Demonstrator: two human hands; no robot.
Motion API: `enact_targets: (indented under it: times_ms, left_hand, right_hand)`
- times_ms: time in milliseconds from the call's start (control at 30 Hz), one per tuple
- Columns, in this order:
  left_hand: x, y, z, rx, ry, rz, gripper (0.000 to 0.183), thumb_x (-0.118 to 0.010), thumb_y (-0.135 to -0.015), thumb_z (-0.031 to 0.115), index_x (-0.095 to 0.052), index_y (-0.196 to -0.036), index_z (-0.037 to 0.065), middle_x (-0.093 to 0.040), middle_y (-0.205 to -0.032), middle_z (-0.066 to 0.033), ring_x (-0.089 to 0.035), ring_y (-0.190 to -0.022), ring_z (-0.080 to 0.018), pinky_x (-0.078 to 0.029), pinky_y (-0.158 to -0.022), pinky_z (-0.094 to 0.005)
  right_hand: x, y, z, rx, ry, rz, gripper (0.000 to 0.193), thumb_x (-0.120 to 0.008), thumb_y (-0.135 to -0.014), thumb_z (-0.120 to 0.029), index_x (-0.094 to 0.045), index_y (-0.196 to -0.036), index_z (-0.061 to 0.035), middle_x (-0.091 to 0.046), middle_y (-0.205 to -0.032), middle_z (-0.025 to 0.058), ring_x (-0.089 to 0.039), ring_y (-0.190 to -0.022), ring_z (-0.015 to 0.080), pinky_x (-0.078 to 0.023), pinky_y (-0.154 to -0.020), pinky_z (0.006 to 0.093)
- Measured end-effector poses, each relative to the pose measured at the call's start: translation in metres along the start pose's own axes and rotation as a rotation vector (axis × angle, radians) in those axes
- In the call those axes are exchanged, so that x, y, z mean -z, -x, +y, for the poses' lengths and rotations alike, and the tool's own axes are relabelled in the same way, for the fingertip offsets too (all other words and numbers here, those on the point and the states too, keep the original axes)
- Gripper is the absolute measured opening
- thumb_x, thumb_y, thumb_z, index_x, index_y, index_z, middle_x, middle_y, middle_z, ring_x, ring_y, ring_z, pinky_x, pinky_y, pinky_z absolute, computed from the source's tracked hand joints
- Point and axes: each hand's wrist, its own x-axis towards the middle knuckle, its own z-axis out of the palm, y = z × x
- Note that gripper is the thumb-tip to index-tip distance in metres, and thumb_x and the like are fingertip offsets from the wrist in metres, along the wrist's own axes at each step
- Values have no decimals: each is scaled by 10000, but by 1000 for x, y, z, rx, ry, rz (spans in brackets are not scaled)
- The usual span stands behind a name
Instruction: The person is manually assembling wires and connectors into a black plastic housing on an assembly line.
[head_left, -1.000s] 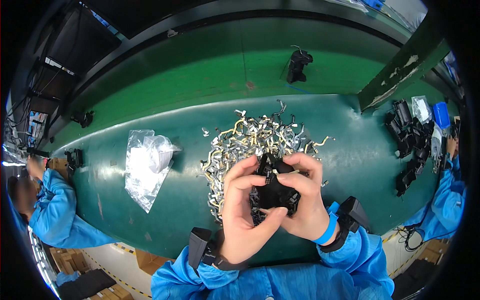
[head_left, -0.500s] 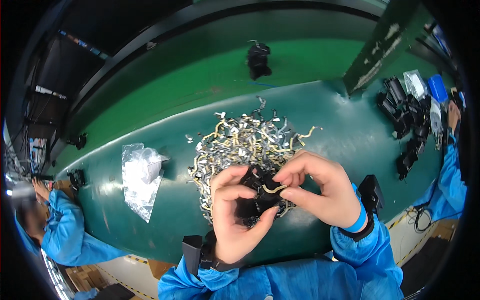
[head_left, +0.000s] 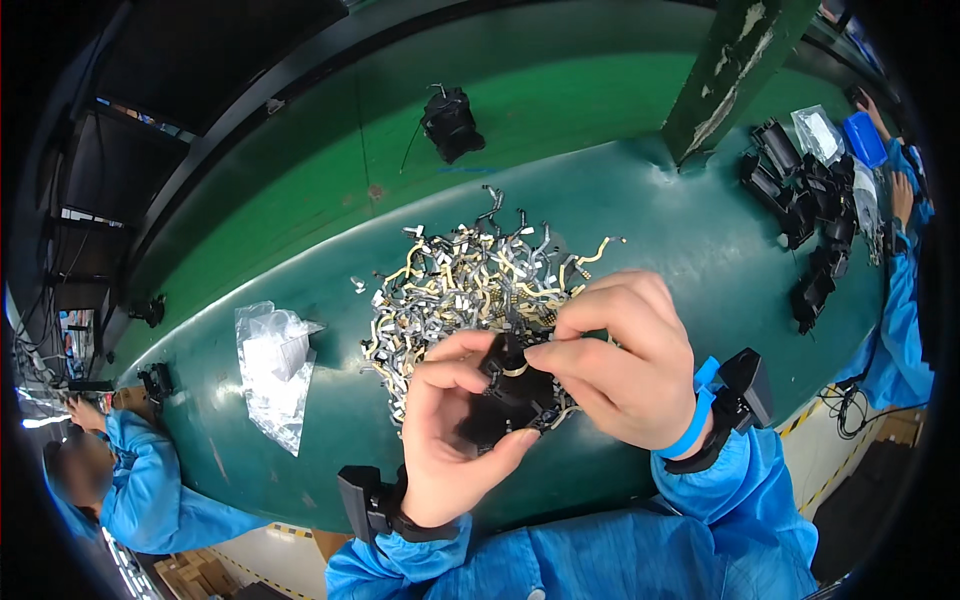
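Note:
My left hand (head_left: 437,440) is closed round a dark black plastic part (head_left: 492,412), its fingers curled over one side and the thumb along the lower edge. Across the top of that part runs a short cream-coloured wire (head_left: 514,372). The thumb and index finger of my right hand (head_left: 632,365) pinch together at the wire's right end, against the part. Those fingertips hide the wire's tip and whatever it meets. Just beyond both hands lies a heap of short cable harnesses (head_left: 450,290), grey and cream with white connectors.
A clear plastic bag (head_left: 275,365) lies left on the green table (head_left: 660,230). Black plastic parts (head_left: 825,215) are piled at the right near a blue bin (head_left: 865,140). A black device (head_left: 452,125) rests beyond the table edge. Co-workers in blue sleeves sit at both sides.
My right hand has moved left and inward over the black part, bringing the wire's end down to it. Less of the wire shows now. The left hand keeps its hold.

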Motion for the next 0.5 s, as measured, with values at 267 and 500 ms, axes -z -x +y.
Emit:
enact_targets:
  times_ms: [267, 500]
  left_hand:
    - [6, 2, 5, 317, 538, -38, 520, -764, -697, -27, -446, -1094, 81, -459, -1302, -125, -508, -1152, -190, -405, -998, -339]
    - [15, 6, 1, 571, 837, -36, 729, -793, -713, 75, -385, -1317, 66, -544, -1263, -162, -546, -1199, -314, -435, -1039, -507]
  right_hand:
    - [-8, 7, -4, 183, 292, 200, 344, -714, -517, -149, -729, -859, -173, -536, -873, -37, -513, -816, 177, -380, -669, 339]
    - [-4, 7, -8, 178, 324, 142, 363, -728, -497, -132, -748, -850, -214, -439, -811, -30, -432, -794, 205, -358, -648, 350]
